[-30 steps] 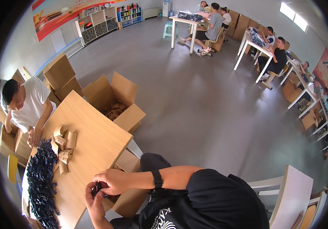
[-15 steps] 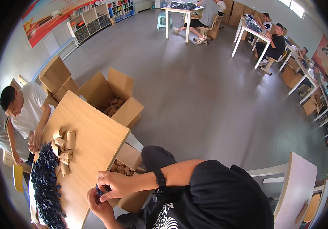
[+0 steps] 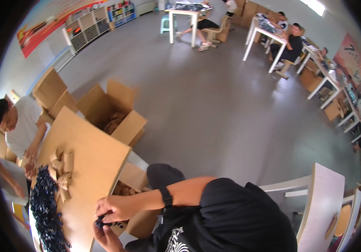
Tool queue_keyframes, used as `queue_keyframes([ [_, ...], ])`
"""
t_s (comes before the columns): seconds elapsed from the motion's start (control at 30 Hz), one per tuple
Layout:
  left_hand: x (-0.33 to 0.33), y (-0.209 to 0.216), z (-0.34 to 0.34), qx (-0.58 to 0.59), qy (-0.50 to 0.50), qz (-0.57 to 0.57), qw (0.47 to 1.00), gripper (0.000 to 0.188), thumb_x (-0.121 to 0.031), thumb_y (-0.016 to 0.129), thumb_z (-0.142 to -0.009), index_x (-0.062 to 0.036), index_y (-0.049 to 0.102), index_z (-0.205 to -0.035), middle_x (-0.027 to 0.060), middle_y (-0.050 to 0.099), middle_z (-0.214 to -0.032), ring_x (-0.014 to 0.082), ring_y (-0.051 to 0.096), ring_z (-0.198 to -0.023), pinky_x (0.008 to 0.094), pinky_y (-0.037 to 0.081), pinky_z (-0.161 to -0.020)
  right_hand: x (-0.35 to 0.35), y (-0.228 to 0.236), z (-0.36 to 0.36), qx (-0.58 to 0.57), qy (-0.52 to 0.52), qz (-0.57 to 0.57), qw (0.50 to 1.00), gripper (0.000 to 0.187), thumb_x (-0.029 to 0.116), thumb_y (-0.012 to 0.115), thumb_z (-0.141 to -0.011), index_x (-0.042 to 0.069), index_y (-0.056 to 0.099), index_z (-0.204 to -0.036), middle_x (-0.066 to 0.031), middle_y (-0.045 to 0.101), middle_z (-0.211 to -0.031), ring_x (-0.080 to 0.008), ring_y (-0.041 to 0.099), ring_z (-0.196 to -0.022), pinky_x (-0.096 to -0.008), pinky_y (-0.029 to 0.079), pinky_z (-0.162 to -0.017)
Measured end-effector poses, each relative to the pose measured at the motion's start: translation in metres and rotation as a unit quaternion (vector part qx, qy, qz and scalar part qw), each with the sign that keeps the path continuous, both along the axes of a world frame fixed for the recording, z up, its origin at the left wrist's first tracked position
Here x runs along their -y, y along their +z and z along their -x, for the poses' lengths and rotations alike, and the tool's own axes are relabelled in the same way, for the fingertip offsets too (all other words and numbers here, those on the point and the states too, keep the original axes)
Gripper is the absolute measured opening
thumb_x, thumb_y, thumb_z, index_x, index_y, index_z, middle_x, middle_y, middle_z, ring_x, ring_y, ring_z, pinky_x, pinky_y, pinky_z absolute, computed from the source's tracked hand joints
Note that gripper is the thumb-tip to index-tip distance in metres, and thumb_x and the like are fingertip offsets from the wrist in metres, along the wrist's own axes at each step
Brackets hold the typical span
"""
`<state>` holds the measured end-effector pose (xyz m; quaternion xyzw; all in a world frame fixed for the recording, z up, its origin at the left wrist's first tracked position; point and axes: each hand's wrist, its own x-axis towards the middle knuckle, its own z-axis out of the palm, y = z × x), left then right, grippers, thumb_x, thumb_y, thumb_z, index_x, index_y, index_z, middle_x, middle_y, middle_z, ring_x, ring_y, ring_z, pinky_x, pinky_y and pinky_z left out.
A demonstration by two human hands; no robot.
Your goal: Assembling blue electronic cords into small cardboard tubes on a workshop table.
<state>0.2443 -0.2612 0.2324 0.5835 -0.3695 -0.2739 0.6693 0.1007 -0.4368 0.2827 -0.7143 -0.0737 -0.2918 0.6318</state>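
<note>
Just off the near right edge of the wooden table (image 3: 92,153), my two hands meet around a small dark blue-black piece (image 3: 100,221). My left hand (image 3: 107,238) pinches it from below, and my right hand (image 3: 117,208), with a dark band on the wrist, grips it from above. Fingers cover most of the piece, so its exact kind does not show. On the table to the left lies a long heap of similar small dark pieces (image 3: 46,210). Beside the heap sit several curled brown cardboard pieces (image 3: 64,180).
An open cardboard box (image 3: 130,129) with brown pieces stands beyond the table. Another box (image 3: 134,175) is below the table edge near my knee. A co-worker (image 3: 25,126) in white works at the far left. A white table (image 3: 321,206) stands at right.
The whole view has shifted, and the scene sits slightly further left and mostly lower. My hands stay together on the small dark piece, with the fingers slightly rearranged.
</note>
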Motion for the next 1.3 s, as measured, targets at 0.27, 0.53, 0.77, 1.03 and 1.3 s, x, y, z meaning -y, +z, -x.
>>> queue_keyframes([
  [0.27, 0.015, 0.051, 0.04, 0.036, -0.021, -0.021, 0.999, 0.034, -0.026, 0.062, -0.092, 0.0036, 0.057, -0.109, 0.0116, 0.062, -0.102, 0.0205, 0.056, -0.089, 0.0314, 0.045, -0.079, 0.004, 0.004, 0.01, -0.027, -0.051, 0.013, 0.998, 0.021, 0.003, 0.066, -0.075, -0.004, 0.067, -0.095, -0.0169, 0.061, -0.091, -0.0317, 0.059, -0.086, -0.0374, 0.047, -0.075],
  [0.53, 0.029, 0.032, 0.042, 0.055, 0.01, 0.001, 0.998, 0.027, -0.019, 0.069, -0.087, 0.0027, 0.059, -0.099, 0.0101, 0.064, -0.094, 0.0184, 0.057, -0.085, 0.0306, 0.047, -0.077, -0.002, -0.01, 0.013, 0.041, -0.159, 0.069, 0.984, 0.015, -0.001, 0.065, -0.07, -0.005, 0.068, -0.085, -0.0158, 0.059, -0.084, -0.0307, 0.059, -0.078, -0.0369, 0.048, -0.068],
  [0.77, 0.037, 0.034, 0.046, 0.055, 0.035, -0.016, 0.998, 0.025, -0.006, 0.064, -0.087, 0.0089, 0.061, -0.107, 0.0188, 0.066, -0.105, 0.0229, 0.063, -0.092, 0.0314, 0.049, -0.082, -0.008, -0.004, 0.022, -0.017, -0.147, 0.048, 0.988, 0.024, -0.001, 0.065, -0.069, -0.006, 0.065, -0.093, -0.0173, 0.061, -0.087, -0.0318, 0.061, -0.077, -0.0365, 0.049, -0.067],
  [1.03, 0.042, 0.025, 0.028, -0.019, 0.029, -0.028, 0.999, 0.023, -0.003, 0.058, -0.09, 0.008, 0.059, -0.11, 0.0191, 0.066, -0.105, 0.0252, 0.064, -0.092, 0.0315, 0.051, -0.081, -0.002, -0.015, 0.009, -0.089, -0.18, 0.057, 0.978, 0.024, 0.0, 0.069, -0.069, -0.003, 0.062, -0.092, -0.017, 0.062, -0.088, -0.0346, 0.06, -0.087, -0.0406, 0.048, -0.074],
  [1.3, 0.07, 0.018, -0.073, 0.259, 0.055, -0.154, 0.952, 0.042, -0.01, 0.056, -0.088, 0.0004, 0.046, -0.127, 0.0151, 0.056, -0.119, 0.0249, 0.053, -0.109, 0.0361, 0.039, -0.096, 0.037, -0.023, -0.02, -0.045, -0.252, 0.096, 0.962, 0.028, -0.003, 0.067, -0.07, 0.002, 0.055, -0.094, -0.0151, 0.06, -0.088, -0.0376, 0.057, -0.086, -0.0444, 0.045, -0.073],
])
